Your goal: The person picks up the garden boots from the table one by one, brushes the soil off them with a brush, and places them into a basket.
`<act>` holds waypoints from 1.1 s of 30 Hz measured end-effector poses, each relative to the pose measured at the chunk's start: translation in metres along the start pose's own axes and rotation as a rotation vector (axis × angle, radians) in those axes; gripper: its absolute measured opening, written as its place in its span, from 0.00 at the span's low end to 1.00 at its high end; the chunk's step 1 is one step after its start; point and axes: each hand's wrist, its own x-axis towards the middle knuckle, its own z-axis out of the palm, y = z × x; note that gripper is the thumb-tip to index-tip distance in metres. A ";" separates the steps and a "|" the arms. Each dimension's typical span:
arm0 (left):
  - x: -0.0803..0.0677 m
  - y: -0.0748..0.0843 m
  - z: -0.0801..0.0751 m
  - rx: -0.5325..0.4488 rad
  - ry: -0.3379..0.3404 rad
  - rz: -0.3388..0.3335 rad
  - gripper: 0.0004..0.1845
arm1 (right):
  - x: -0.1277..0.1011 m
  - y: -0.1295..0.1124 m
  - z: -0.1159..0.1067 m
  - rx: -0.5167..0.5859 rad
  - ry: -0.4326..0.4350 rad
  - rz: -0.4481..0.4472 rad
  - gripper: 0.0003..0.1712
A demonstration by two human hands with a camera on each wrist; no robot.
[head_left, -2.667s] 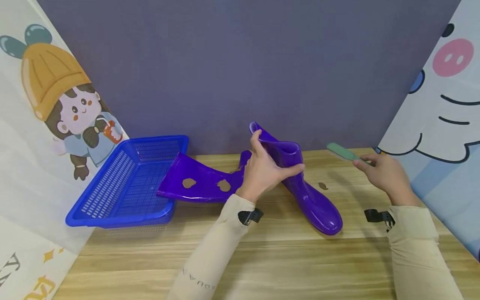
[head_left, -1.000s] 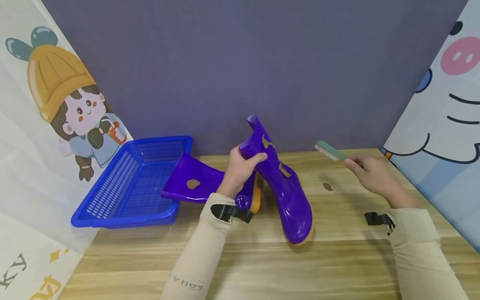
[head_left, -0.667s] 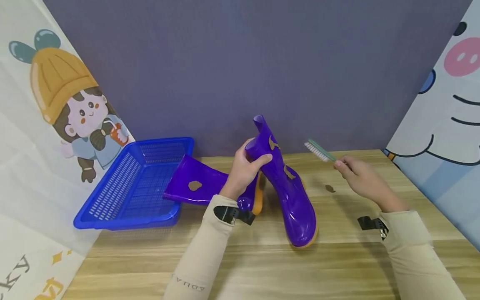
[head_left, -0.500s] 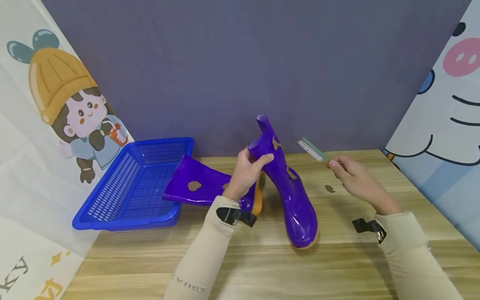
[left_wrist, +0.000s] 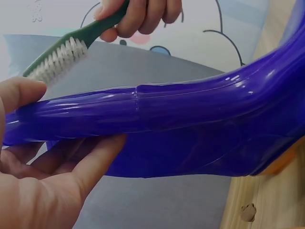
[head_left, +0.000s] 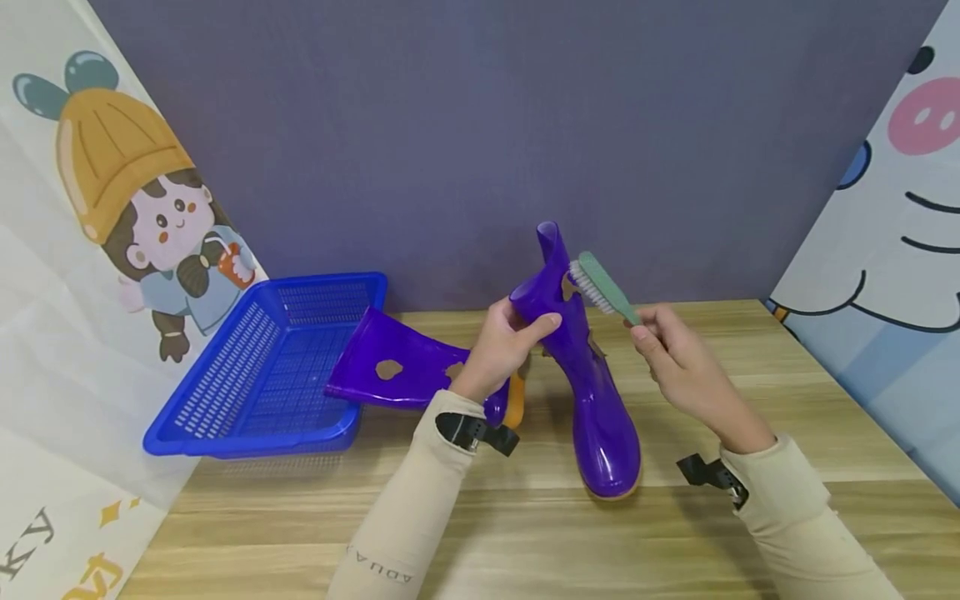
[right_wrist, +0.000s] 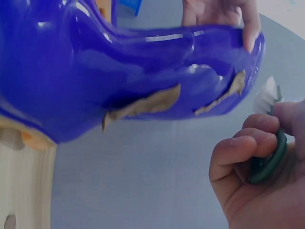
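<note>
My left hand [head_left: 502, 348] grips a glossy purple rain boot [head_left: 603, 425] by its shaft near the top, thumb across the outside. The boot leans with its toe toward me and its orange-edged sole low on the table. Two brown mud-like patches [right_wrist: 147, 104] show on the shaft's side in the right wrist view. My right hand [head_left: 686, 367] holds a green-handled brush [head_left: 606, 283] with white bristles [left_wrist: 59, 59], which overlap the upper patch in the head view. A second purple boot [head_left: 412, 367] lies on its side, with brown patches on its shaft, partly hidden behind my left hand.
A blue plastic basket [head_left: 247, 446] stands at the left, with the lying boot's top overlapping its right rim. The wooden table [head_left: 555, 550] meets a grey back wall [head_left: 525, 125]. A small brown flake [left_wrist: 248, 212] lies on the table.
My left hand has turned the held boot, bringing its patched side into view, and shifted slightly right. My right hand has carried the brush leftward to the boot's shaft. The lying boot has stayed put.
</note>
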 end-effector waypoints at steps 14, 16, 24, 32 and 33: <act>-0.002 0.001 -0.004 -0.043 -0.025 -0.039 0.16 | 0.000 0.005 0.014 -0.238 0.001 -0.007 0.14; -0.002 0.002 -0.004 -0.032 -0.024 -0.042 0.17 | 0.000 0.006 0.014 -0.248 0.000 0.004 0.14; 0.000 0.003 -0.004 -0.005 -0.016 -0.036 0.16 | 0.001 0.008 0.010 -0.269 0.005 0.034 0.13; 0.000 0.001 -0.005 -0.050 0.003 -0.026 0.16 | 0.001 0.008 0.004 -0.311 -0.036 0.107 0.15; 0.000 0.001 -0.005 -0.053 0.003 -0.021 0.16 | 0.001 0.009 0.004 -0.314 -0.041 0.117 0.15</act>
